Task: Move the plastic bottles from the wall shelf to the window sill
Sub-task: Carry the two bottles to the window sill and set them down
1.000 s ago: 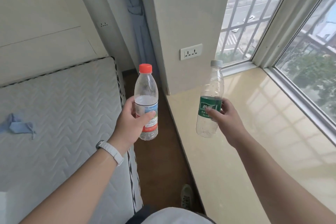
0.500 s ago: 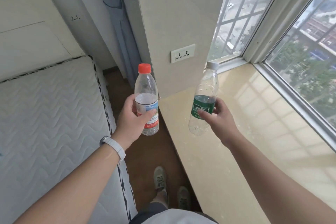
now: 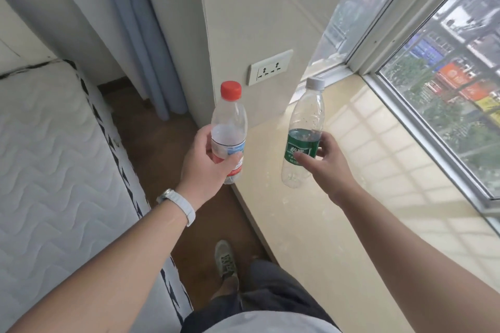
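My left hand (image 3: 205, 167) grips a clear plastic bottle with a red cap (image 3: 230, 121), held upright over the floor at the sill's left edge. My right hand (image 3: 326, 167) pinches a clear bottle with a green label and a grey cap (image 3: 307, 119), tilted slightly right and held in the air above the beige window sill (image 3: 365, 170). Both bottles look empty. The wall shelf is out of view.
A white quilted mattress (image 3: 54, 157) fills the left side. Between it and the sill runs a narrow strip of brown floor (image 3: 162, 143), where my shoe (image 3: 224, 259) stands. A wall socket (image 3: 270, 67) sits on the pillar. Windows (image 3: 446, 89) line the sill's right side.
I have stepped forward and turned right, closer to the sill. Both hands still hold their bottles, and the green-label bottle now hangs further over the sill.
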Demonstrator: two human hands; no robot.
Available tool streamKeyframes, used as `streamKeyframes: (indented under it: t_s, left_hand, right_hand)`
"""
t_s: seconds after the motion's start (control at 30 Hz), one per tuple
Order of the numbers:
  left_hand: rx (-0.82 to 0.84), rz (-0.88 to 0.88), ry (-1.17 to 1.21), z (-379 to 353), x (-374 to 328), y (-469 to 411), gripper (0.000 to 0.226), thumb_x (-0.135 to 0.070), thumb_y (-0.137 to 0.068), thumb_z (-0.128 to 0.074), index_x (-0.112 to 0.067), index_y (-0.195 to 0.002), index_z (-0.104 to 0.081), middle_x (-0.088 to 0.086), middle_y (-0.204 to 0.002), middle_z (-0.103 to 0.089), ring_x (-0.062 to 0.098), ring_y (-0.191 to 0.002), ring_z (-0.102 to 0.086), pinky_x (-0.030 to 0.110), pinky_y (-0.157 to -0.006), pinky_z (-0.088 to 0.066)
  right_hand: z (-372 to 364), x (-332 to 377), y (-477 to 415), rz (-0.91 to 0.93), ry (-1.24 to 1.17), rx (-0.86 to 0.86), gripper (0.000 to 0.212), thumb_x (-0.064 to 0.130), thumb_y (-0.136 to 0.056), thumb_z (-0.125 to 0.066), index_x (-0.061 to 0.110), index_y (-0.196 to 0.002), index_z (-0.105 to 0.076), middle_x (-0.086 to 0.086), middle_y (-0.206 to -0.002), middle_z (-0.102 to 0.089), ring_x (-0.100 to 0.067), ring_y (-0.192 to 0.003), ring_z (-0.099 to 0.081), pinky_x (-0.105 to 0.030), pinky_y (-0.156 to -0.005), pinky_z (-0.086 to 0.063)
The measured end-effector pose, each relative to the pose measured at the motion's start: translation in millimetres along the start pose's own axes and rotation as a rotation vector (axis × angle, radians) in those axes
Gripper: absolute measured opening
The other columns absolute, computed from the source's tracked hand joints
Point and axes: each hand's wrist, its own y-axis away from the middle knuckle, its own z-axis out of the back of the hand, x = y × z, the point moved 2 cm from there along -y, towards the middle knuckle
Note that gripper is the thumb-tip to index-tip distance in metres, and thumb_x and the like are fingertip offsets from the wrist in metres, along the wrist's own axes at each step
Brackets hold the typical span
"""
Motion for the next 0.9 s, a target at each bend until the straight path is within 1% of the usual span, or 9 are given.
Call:
streamKeyframes:
  t_s: [0.07,0.17,0.23,0.37,0.47,0.63,0.73,0.83,0.9]
  left_hand:
    - [0.018,0.011,-0.001,-11.3,6.6,-12.7,0.064,-0.041,-0.066,-0.08,-0.033,-0.124,-0.053,-0.01,-0.118,-0.069,0.013,-0.108,-0.068,0.045,-0.097,-0.055]
    - [0.065,0.04,-0.029,-31.6,17.9,-30.7,0.056,-0.041,-0.067,-0.08,-0.044,-0.114,-0.05,-0.007,-0.119,-0.067,0.015,-0.11,-0.067,0.043,-0.096,-0.055]
    - [0.094,0.051,-0.05,-45.1,26.1,-45.0,0.052,-0.035,-0.07,-0.081,-0.047,-0.109,-0.048,-0.007,-0.119,-0.066,0.015,-0.111,-0.065,0.039,-0.095,-0.055]
    - [0.092,0.073,-0.087,-70.9,43.6,-74.3,0.055,-0.019,-0.079,-0.083,-0.033,-0.119,-0.048,-0.011,-0.118,-0.063,0.011,-0.11,-0.063,0.026,-0.091,-0.053]
    - [0.1,0.089,-0.1,-93.6,59.7,-94.5,0.056,-0.017,-0.08,-0.082,-0.033,-0.121,-0.047,-0.015,-0.118,-0.061,0.006,-0.11,-0.061,0.016,-0.085,-0.049]
    - [0.09,0.113,-0.113,-133.8,93.3,-126.7,0.063,-0.018,-0.079,-0.082,-0.024,-0.131,-0.048,-0.009,-0.125,-0.061,0.002,-0.111,-0.061,0.021,-0.093,-0.051]
    - [0.048,0.104,-0.105,-156.8,113.4,-144.0,0.066,-0.019,-0.079,-0.083,-0.023,-0.134,-0.047,-0.008,-0.126,-0.06,0.0,-0.112,-0.06,0.015,-0.091,-0.051]
    - [-0.021,0.066,-0.093,-177.5,128.0,-159.7,0.066,-0.017,-0.078,-0.083,-0.022,-0.134,-0.048,-0.01,-0.125,-0.06,-0.011,-0.107,-0.058,0.012,-0.088,-0.05]
    - [-0.05,0.043,-0.09,-188.6,137.4,-170.7,0.067,-0.016,-0.078,-0.083,-0.021,-0.134,-0.048,-0.01,-0.125,-0.06,-0.013,-0.107,-0.057,0.012,-0.088,-0.05]
  right_hand:
    - [2.6,-6.5,-10.6,-0.026,0.004,-0.011,0.046,0.017,-0.083,-0.075,0.027,-0.123,-0.054,0.013,-0.11,-0.068,-0.002,-0.099,-0.062,-0.024,-0.075,-0.049]
    - [8.3,-18.6,-29.2,-0.053,0.0,-0.021,0.047,0.019,-0.081,-0.075,0.031,-0.121,-0.053,0.012,-0.111,-0.068,-0.004,-0.102,-0.062,-0.026,-0.077,-0.051]
    - [11.1,-28.8,-43.9,-0.059,0.001,-0.021,0.047,0.019,-0.082,-0.076,0.034,-0.12,-0.052,0.012,-0.114,-0.066,-0.005,-0.104,-0.061,-0.026,-0.078,-0.052]
    - [11.6,-52.4,-79.4,-0.068,0.018,0.013,0.049,0.018,-0.083,-0.076,0.034,-0.121,-0.05,0.013,-0.116,-0.064,-0.005,-0.105,-0.062,-0.027,-0.081,-0.053]
    - [13.3,-71.9,-106.0,-0.085,0.031,0.034,0.053,0.02,-0.082,-0.077,0.036,-0.122,-0.048,0.016,-0.113,-0.063,-0.004,-0.102,-0.063,-0.026,-0.08,-0.053]
    - [16.8,-109.5,-146.0,-0.079,0.094,0.036,0.059,0.022,-0.08,-0.079,0.03,-0.125,-0.042,0.021,-0.112,-0.059,-0.002,-0.107,-0.058,-0.03,-0.086,-0.053]
    - [16.6,-131.6,-173.5,-0.077,0.11,0.05,0.059,0.023,-0.079,-0.079,0.032,-0.122,-0.04,0.02,-0.109,-0.058,0.002,-0.106,-0.057,-0.026,-0.085,-0.052]
    - [15.3,-151.0,-201.4,-0.056,0.119,0.041,0.057,0.026,-0.078,-0.079,0.033,-0.12,-0.041,0.021,-0.108,-0.059,0.002,-0.105,-0.057,-0.025,-0.084,-0.052]
    - [11.7,-162.0,-219.0,-0.039,0.118,0.039,0.057,0.027,-0.077,-0.08,0.034,-0.119,-0.041,0.022,-0.107,-0.059,0.005,-0.106,-0.056,-0.024,-0.085,-0.052]
